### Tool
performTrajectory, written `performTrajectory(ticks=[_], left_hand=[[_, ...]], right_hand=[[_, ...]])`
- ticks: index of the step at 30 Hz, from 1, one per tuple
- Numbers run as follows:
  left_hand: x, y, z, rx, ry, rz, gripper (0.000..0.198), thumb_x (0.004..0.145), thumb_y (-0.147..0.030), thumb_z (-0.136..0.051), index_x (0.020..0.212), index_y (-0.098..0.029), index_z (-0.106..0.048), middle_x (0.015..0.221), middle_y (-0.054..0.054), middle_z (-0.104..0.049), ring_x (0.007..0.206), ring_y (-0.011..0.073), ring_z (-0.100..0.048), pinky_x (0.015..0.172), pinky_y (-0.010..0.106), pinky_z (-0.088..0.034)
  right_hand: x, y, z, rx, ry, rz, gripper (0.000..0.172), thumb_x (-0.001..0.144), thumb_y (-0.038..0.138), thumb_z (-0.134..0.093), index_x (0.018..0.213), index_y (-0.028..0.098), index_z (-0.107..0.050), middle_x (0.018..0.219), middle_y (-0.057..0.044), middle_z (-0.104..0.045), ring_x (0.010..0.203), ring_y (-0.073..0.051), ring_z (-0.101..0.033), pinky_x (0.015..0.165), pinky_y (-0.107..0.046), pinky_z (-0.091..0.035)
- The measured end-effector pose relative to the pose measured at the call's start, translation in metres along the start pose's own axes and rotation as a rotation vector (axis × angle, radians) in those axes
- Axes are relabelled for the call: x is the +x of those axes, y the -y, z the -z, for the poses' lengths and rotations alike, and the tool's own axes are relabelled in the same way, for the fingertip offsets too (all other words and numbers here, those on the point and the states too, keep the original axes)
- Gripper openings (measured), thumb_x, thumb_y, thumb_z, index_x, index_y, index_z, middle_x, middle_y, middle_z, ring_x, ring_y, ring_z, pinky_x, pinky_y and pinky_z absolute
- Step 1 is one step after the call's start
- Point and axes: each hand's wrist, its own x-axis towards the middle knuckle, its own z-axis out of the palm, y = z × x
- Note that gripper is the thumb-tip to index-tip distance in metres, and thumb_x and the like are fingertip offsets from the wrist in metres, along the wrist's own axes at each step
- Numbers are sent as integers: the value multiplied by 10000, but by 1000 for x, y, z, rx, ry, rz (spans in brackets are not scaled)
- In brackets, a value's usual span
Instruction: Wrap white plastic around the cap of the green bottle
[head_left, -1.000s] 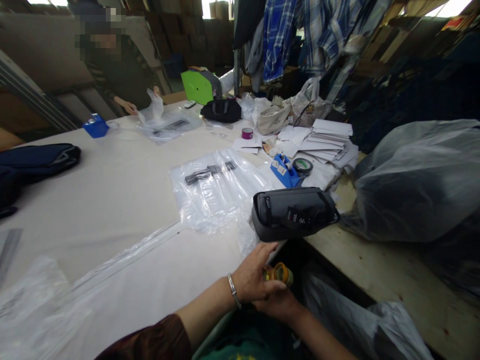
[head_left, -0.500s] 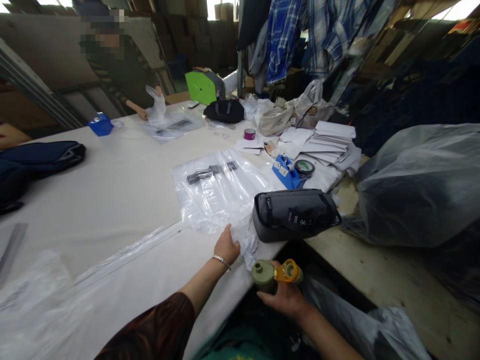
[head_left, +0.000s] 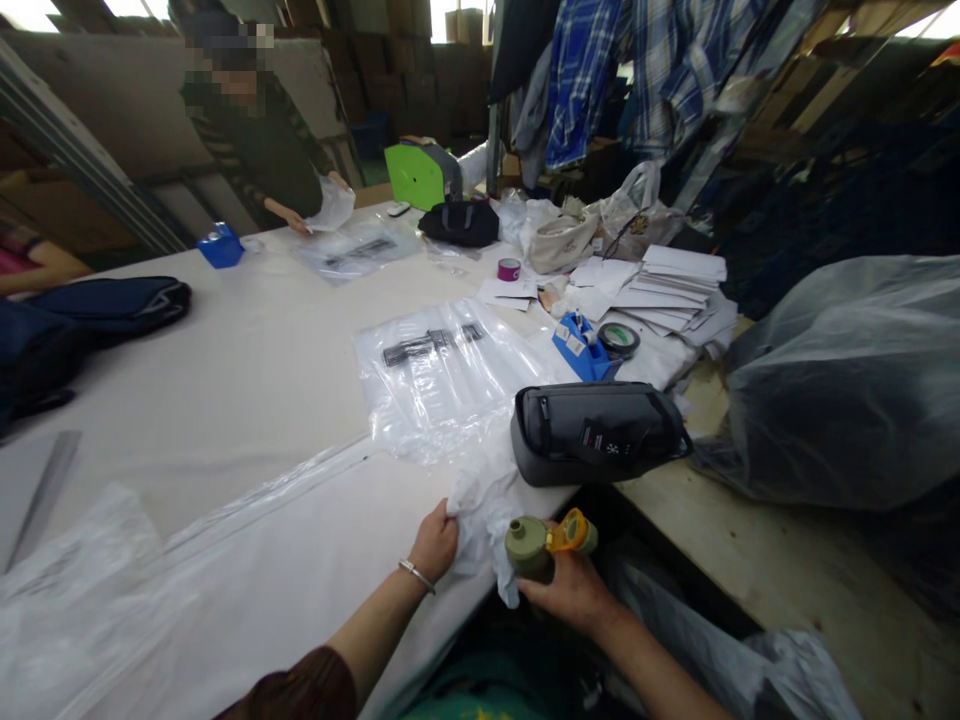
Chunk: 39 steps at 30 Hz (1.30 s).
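Note:
My left hand is closed on the edge of a crumpled white cloth at the table's near edge. Beside it, my right hand grips an olive-green bottle whose orange flip cap stands open, showing the spout. The cloth's hanging end lies close against the bottle; whether they touch I cannot tell. Just beyond the hands sits a dark grey bag. Clear plastic bags with black print lie flat beyond the cloth.
A blue tape dispenser, a roll of black tape and stacked white papers lie beyond the grey bag. Navy bags are at the left. Across the table a person handles clear plastic. A dark gap separates the table from a wooden surface.
My left hand has closed on the cloth and drawn it nearer to me, toward the bottle. My right hand still holds the bottle. The person opposite has shifted the plastic.

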Motion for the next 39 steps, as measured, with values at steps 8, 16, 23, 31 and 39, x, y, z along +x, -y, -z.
performTrajectory(ticks=[8, 16, 23, 31, 39], left_hand=[[-27, -41, -11, 393, 198, -310, 852, 660, -354, -745, 1450, -203, -465, 1529, 197, -401, 1449, 431, -280, 1178, 626, -241], [-4, -40, -20, 157, 247, -176, 343, 629, -195, -668, 969, -170, -700, 1274, 176, -612, 1255, 399, -471, 1104, 590, -321], [4, -31, -8, -372, 182, 139, 368, 808, -451, -582, 1044, -176, -645, 908, 76, -733, 801, 237, -657, 756, 360, -538], [-7, -38, -28, -852, 82, 332, 395, 731, -442, -724, 1010, -168, -669, 778, 37, -741, 700, 201, -658, 662, 293, -510], [-12, -53, -38, -1120, 84, 390, 395, 649, -319, -779, 987, -139, -685, 862, 64, -759, 750, 219, -687, 740, 317, -531]], right_hand=[[7, -8, -14, 79, -3, -30, 741, 640, 352, -765, 1330, 214, -532, 1318, -127, -646, 1304, -340, -560, 1165, -504, -399], [3, -8, -12, 46, -4, -30, 732, 642, 335, -751, 1327, 198, -532, 1318, -142, -628, 1305, -343, -548, 1163, -498, -393], [-8, 3, -2, 14, 13, 1, 744, 652, 333, -742, 1344, 199, -505, 1319, -125, -604, 1295, -323, -540, 1167, -499, -380], [-11, 25, -4, -70, 69, -18, 746, 635, 335, -763, 1329, 174, -545, 1346, -157, -625, 1298, -348, -562, 1153, -476, -417], [-10, 42, -1, -149, 120, -57, 524, 633, 328, -720, 1130, 171, -662, 1098, -144, -731, 1091, -353, -678, 956, -446, -544]])
